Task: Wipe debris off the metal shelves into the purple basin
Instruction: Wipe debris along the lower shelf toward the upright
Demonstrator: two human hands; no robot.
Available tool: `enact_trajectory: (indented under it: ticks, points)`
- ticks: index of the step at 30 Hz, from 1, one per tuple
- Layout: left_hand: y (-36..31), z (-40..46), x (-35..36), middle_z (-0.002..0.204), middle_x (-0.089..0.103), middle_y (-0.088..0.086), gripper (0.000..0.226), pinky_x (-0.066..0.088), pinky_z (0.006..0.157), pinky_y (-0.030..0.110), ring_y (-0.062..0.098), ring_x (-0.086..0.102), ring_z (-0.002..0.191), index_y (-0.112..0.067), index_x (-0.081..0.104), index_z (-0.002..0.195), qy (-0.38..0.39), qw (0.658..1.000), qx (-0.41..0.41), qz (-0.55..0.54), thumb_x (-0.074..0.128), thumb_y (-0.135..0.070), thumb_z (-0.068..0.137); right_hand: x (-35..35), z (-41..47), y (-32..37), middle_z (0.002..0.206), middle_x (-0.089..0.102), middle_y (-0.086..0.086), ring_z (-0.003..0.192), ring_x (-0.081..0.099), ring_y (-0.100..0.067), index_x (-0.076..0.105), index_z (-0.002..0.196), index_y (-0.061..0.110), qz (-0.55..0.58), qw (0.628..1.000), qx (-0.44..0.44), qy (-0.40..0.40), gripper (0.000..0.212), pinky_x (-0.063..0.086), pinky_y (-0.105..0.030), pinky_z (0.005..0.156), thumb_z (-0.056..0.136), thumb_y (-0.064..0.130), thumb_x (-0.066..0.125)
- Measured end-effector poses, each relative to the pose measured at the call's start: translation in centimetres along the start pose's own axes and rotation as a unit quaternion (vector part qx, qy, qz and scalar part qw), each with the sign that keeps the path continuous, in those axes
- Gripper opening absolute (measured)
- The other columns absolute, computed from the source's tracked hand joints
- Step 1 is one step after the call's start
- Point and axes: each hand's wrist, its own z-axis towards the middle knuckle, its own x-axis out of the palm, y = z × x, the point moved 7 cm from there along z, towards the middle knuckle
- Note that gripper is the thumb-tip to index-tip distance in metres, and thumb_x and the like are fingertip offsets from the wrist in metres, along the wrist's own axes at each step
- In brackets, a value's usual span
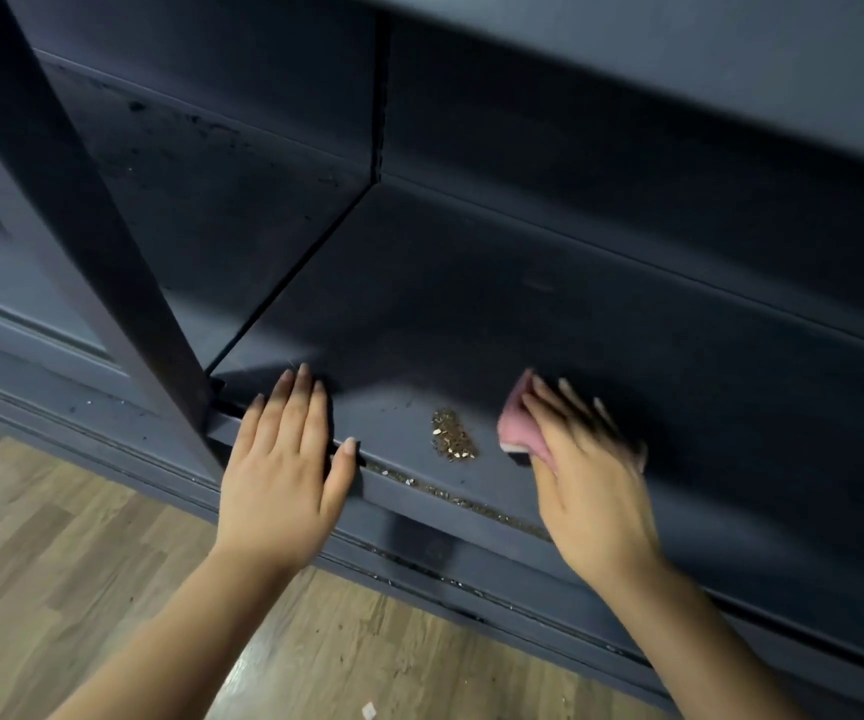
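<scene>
Debris (453, 435) lies heaped, seemingly seed husks, on shelf (601, 324).

Open shelf (575, 324) rm above debris pile (453, 435); upright post (108, 262) blocking left.

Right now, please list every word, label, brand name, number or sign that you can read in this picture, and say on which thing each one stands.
None: no readable text appears anywhere in this view.
Dark metal shelf: plain painted surface, no label or number.
Pink sponge under the right hand: no brand visible; it is motion-blurred.
White scrap on the wooden floor: too small to tell whether it bears print.
</scene>
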Motion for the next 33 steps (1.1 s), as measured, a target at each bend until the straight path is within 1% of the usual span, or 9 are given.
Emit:
enact_trajectory:
  ticks: [4, 8, 14, 18, 23, 26, 28, 31, 33]
  points:
    - [0.1, -0.1, 0.1, 0.142, 0.044, 0.025, 0.067, 0.017, 0.113, 0.043, 0.035, 0.037, 0.134, 0.008, 0.048, 0.134, 0.002, 1.000, 0.003, -0.001, 0.020, -0.042, 0.099, 1.8, -2.0, -2.8, 0.123, 0.062, -0.009, 0.115, 0.057, -0.029, 0.060, 0.121, 0.006, 0.117, 0.984, 0.136, 0.011, 0.051, 0.041, -0.043, 0.100, 0.090, 0.033, 0.030]
    - [0.3, -0.1, 0.2, 0.142, 0.044, 0.025, 0.067, 0.016, 0.113, 0.043, 0.034, 0.034, 0.134, 0.009, 0.048, 0.133, -0.008, 1.000, 0.003, -0.015, 0.018, -0.042, 0.100, 2.3, 0.3, 1.6, 0.103, 0.067, -0.012, 0.092, 0.064, -0.030, 0.063, 0.109, 0.005, 0.127, 0.975, 0.176, -0.045, 0.033, 0.046, -0.033, 0.081, 0.088, 0.019, 0.042]
    - [0.3, -0.1, 0.2, 0.140, 0.046, 0.026, 0.070, 0.019, 0.112, 0.044, 0.032, 0.032, 0.133, 0.010, 0.049, 0.131, -0.025, 0.999, 0.006, -0.024, 0.013, -0.042, 0.101, 3.8, 4.1, 10.1, 0.118, 0.065, -0.005, 0.110, 0.058, -0.022, 0.062, 0.116, 0.016, 0.217, 0.965, 0.139, -0.041, 0.031, 0.040, -0.034, 0.097, 0.090, 0.016, 0.044]
    - [0.4, 0.0, -0.1, 0.140, 0.046, 0.024, 0.068, 0.021, 0.110, 0.043, 0.033, 0.039, 0.134, 0.007, 0.049, 0.132, -0.009, 1.000, 0.013, -0.021, 0.016, -0.042, 0.100, 3.1, 4.1, 7.0, 0.118, 0.064, -0.003, 0.109, 0.059, -0.024, 0.054, 0.125, 0.019, 0.311, 0.923, 0.225, 0.023, 0.029, 0.046, -0.038, 0.090, 0.098, 0.021, 0.043]
    - [1.9, 0.1, -1.1, 0.139, 0.048, 0.021, 0.064, 0.017, 0.112, 0.037, 0.033, 0.046, 0.130, 0.005, 0.049, 0.133, -0.007, 0.999, 0.053, 0.007, 0.020, -0.042, 0.100, 4.5, 6.8, 2.1, 0.129, 0.057, -0.003, 0.118, 0.054, -0.027, 0.052, 0.127, 0.025, 0.318, 0.905, 0.272, 0.076, 0.032, 0.041, -0.046, 0.100, 0.098, 0.030, 0.040]
    - [2.5, 0.0, -0.4, 0.143, 0.044, 0.021, 0.067, 0.014, 0.113, 0.038, 0.031, 0.037, 0.136, 0.005, 0.044, 0.136, 0.009, 0.998, 0.067, 0.013, 0.015, -0.043, 0.102, 6.1, 8.5, 3.8, 0.147, 0.039, 0.002, 0.136, 0.034, -0.023, 0.041, 0.141, 0.026, 0.279, 0.923, 0.222, 0.145, 0.040, 0.021, -0.033, 0.112, 0.100, 0.025, 0.038]
    - [2.3, 0.0, -0.2, 0.143, 0.044, 0.022, 0.066, 0.014, 0.113, 0.039, 0.029, 0.031, 0.136, 0.006, 0.044, 0.137, 0.007, 0.998, 0.066, 0.005, 0.017, -0.043, 0.101, 6.2, 8.6, 5.9, 0.149, 0.037, 0.003, 0.137, 0.033, -0.019, 0.038, 0.143, 0.025, 0.284, 0.927, 0.170, 0.173, 0.043, 0.022, -0.029, 0.112, 0.100, 0.022, 0.039]
    - [2.2, -0.1, -0.4, 0.142, 0.045, 0.022, 0.064, 0.012, 0.114, 0.038, 0.028, 0.028, 0.135, 0.006, 0.044, 0.136, -0.002, 0.998, 0.068, 0.004, 0.021, -0.041, 0.100, 5.2, 7.5, 9.4, 0.130, 0.056, 0.004, 0.124, 0.048, -0.017, 0.058, 0.122, 0.026, 0.279, 0.945, 0.033, 0.164, 0.032, 0.033, -0.036, 0.109, 0.097, 0.016, 0.042]
    - [2.3, -0.1, -0.5, 0.141, 0.046, 0.022, 0.063, 0.009, 0.115, 0.036, 0.027, 0.028, 0.134, 0.006, 0.046, 0.135, 0.007, 0.998, 0.064, 0.009, 0.024, -0.040, 0.098, 5.0, 7.0, 9.9, 0.129, 0.058, 0.005, 0.123, 0.047, -0.015, 0.060, 0.121, 0.025, 0.268, 0.949, 0.004, 0.164, 0.033, 0.030, -0.026, 0.109, 0.095, 0.013, 0.044]
